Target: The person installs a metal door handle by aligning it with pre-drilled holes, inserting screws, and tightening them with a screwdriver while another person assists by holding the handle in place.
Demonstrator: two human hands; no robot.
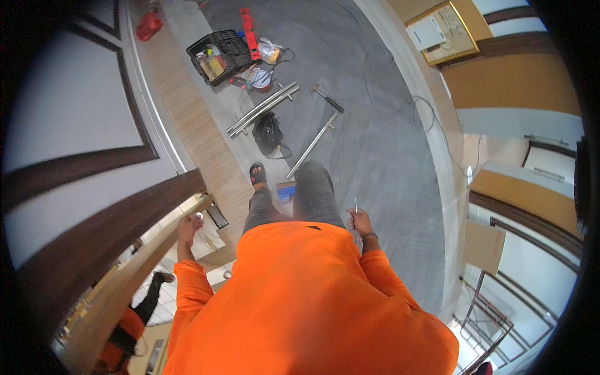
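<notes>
My left hand (187, 230) is at the edge of a light wooden door (134, 284), its fingers closed at a small whitish round piece (199, 216), perhaps part of a lock. How firmly they grip it is hard to see. Held upright in my right hand (360, 222), out to the right of my leg, is a thin pale rod (356, 204). It looks like a screwdriver shaft; any handle is hidden in the fingers. On the floor between my legs lies a blue box (286, 192), partly covered.
Ahead on the grey floor lie steel bar handles (262, 111), another bar handle (312, 145), a hammer (328, 99), a black bag (267, 134), an open toolbox (211, 65) and a red level (249, 34). A cable (431, 119) runs right. Behind the door is another person (128, 328).
</notes>
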